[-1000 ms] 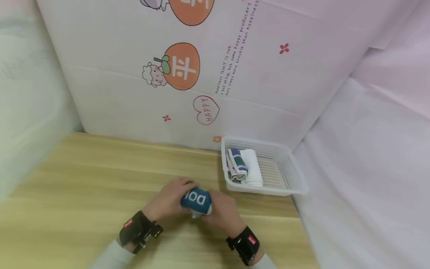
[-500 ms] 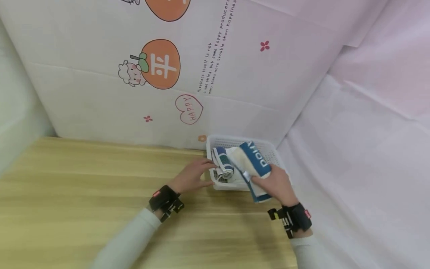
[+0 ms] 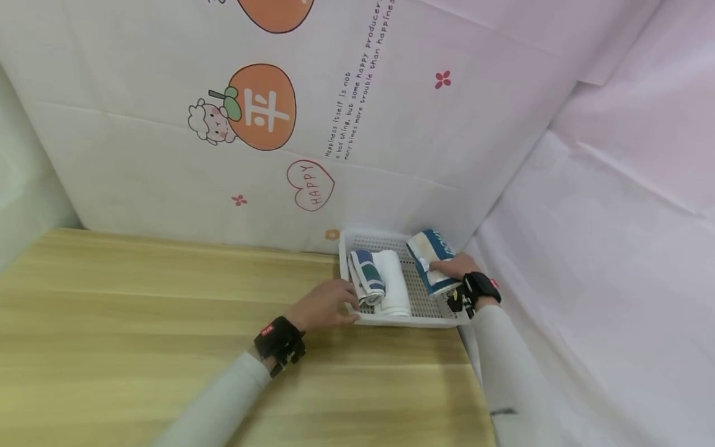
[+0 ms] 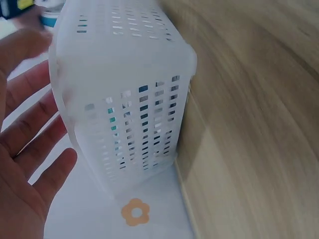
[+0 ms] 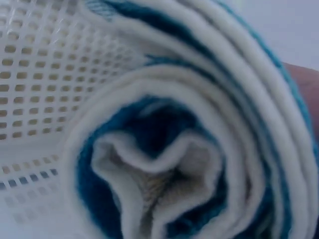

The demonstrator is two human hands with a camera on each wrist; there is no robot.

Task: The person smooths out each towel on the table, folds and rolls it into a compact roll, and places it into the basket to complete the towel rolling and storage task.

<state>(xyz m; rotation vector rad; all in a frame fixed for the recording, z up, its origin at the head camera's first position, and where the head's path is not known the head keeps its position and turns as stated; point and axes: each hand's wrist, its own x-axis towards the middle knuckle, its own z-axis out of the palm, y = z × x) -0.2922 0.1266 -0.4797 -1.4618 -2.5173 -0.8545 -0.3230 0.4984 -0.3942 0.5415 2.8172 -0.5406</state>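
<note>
My right hand [image 3: 458,266] grips a rolled blue-and-white towel [image 3: 429,253] with lettering, at the right end of the white plastic basket [image 3: 410,321]. In the right wrist view, the coiled end of this rolled towel [image 5: 249,129] fills most of the picture. At the basket's left front corner is my left hand [image 3: 326,304]. Seen from the left wrist, its fingers [image 4: 37,122] are spread and extended against the basket's rim. On the basket's left side lie a rolled towel with blue and green blocks [image 3: 368,274] and a rolled white towel [image 3: 395,288], side by side.
The basket stands on a wood-grain table [image 3: 167,335], near its right edge. Behind it rises a white printed sheet [image 3: 380,198]. A pale cloth [image 3: 586,279] hangs along the right side, close to my right arm.
Both hands held the blue-and-white towel over the table. The left hand has released it and moved to the basket's left rim; the right hand has carried the towel into the basket's right end.
</note>
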